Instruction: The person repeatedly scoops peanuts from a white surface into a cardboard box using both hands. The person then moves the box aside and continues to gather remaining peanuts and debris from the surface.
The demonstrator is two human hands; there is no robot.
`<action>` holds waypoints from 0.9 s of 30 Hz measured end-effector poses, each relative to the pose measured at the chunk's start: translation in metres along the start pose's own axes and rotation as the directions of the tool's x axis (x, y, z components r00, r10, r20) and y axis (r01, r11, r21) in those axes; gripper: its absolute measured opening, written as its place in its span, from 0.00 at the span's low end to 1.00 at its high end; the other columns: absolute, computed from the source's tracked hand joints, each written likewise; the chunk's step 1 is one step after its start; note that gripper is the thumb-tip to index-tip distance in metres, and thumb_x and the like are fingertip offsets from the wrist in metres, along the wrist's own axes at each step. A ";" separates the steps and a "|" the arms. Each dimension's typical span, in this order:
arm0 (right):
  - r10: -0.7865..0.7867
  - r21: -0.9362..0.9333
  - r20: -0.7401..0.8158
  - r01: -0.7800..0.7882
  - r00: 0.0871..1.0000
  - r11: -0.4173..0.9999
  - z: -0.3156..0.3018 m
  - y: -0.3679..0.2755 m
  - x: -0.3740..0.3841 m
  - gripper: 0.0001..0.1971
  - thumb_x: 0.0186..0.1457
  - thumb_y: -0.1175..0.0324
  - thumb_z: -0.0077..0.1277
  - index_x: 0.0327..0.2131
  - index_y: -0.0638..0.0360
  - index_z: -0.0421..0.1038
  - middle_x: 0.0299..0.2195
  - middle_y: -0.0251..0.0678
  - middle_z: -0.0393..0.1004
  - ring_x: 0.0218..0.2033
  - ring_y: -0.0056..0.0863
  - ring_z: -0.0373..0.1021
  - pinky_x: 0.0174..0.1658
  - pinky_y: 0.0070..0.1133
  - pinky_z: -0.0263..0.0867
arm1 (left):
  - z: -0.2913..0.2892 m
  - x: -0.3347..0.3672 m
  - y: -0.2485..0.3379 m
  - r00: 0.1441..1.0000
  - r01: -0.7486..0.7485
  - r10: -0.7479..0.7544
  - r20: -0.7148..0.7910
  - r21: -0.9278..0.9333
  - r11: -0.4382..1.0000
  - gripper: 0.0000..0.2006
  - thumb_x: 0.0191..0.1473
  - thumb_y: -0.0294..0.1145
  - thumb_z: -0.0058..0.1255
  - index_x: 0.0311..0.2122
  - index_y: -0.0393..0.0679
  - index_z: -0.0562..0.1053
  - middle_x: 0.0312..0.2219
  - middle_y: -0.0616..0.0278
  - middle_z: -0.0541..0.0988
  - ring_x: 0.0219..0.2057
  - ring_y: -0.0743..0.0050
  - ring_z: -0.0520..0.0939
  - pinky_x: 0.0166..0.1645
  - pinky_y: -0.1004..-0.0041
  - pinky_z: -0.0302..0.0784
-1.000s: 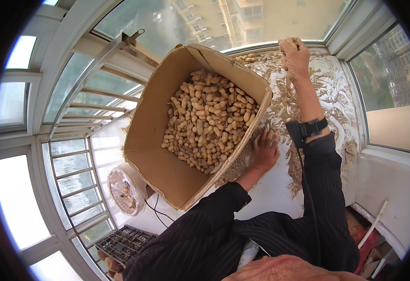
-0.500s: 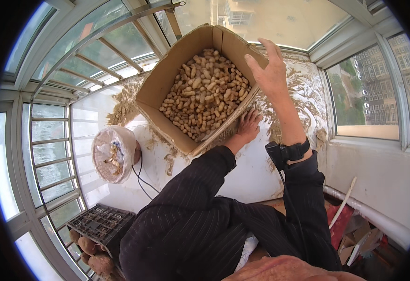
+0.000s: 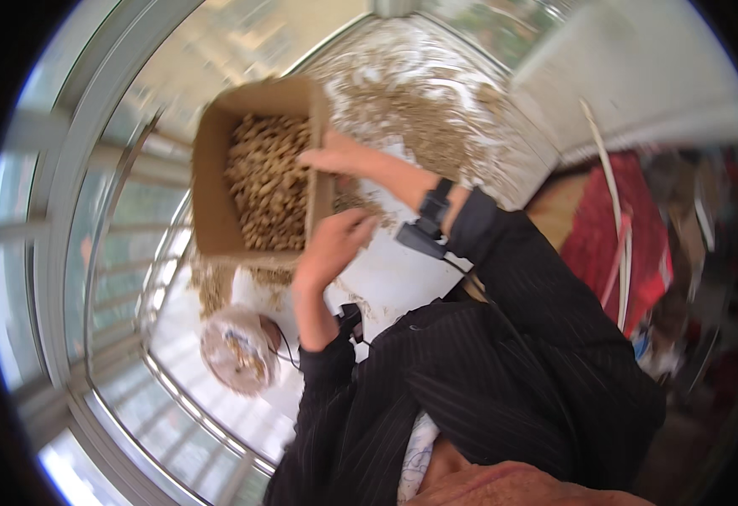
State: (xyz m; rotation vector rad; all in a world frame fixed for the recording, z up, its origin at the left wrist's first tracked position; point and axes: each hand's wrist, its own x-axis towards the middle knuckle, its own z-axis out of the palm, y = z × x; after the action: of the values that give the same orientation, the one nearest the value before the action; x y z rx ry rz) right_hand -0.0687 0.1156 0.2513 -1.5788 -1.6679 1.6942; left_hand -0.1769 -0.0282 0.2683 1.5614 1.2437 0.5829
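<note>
A cardboard box (image 3: 215, 177) full of unshelled peanuts (image 3: 268, 181) stands at the left of the white surface. My right hand (image 3: 335, 158) grips the rim of its right wall, the thumb over the edge; the other fingers are partly hidden behind the cardboard. Beside the box's near right corner is my left hand (image 3: 333, 243), nothing in it, fingers stretched toward the right and slightly blurred. It is close to the box wall, but I cannot tell whether it touches. Black straps with small devices are around both wrists.
Brown soil or debris (image 3: 420, 118) is spread over the white surface (image 3: 386, 270) beyond my hands. A small bin with a plastic liner (image 3: 238, 350) stands nearer me. Window railings (image 3: 124, 261) run along the left. A red sheet (image 3: 614, 228) and a pale stick (image 3: 609, 194) are at the right.
The view has turned, so the box appears farther left. My right hand, raised open before, has closed on the rim. My left hand has come out from beside the box's lower wall.
</note>
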 end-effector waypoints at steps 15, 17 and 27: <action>0.003 0.187 -0.133 0.022 0.991 0.982 0.017 0.018 -0.014 0.35 0.51 0.73 0.43 0.58 0.86 0.42 0.45 0.65 0.68 0.34 0.52 0.76 0.23 0.32 0.79 | -0.209 -0.028 -0.149 0.703 0.387 -0.107 -0.703 0.252 0.887 0.20 0.49 0.36 0.59 0.44 0.32 0.77 0.36 0.46 0.83 0.36 0.55 0.83 0.43 0.61 0.76; -0.055 0.115 -0.183 0.077 0.982 0.990 0.021 0.018 -0.010 0.34 0.52 0.73 0.43 0.57 0.87 0.43 0.45 0.65 0.68 0.33 0.53 0.76 0.24 0.32 0.78 | -0.208 -0.027 -0.141 0.681 0.422 -0.159 -0.715 0.206 0.883 0.20 0.49 0.36 0.58 0.45 0.33 0.77 0.37 0.46 0.83 0.37 0.55 0.83 0.44 0.61 0.76; -0.022 0.343 -0.249 0.110 0.968 0.933 -0.004 0.057 -0.078 0.10 0.45 0.81 0.44 0.28 0.85 0.70 0.30 0.69 0.73 0.27 0.57 0.76 0.22 0.42 0.74 | -0.133 -0.039 -0.038 0.713 0.406 0.108 -0.692 0.534 0.741 0.12 0.49 0.29 0.57 0.38 0.34 0.79 0.28 0.46 0.82 0.29 0.49 0.82 0.36 0.58 0.75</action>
State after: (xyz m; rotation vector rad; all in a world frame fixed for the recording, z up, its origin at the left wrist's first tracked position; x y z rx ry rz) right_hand -0.0107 0.0383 0.2421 -1.4659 -1.2030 1.5860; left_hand -0.3179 -0.0113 0.2910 1.8328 2.3582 0.6798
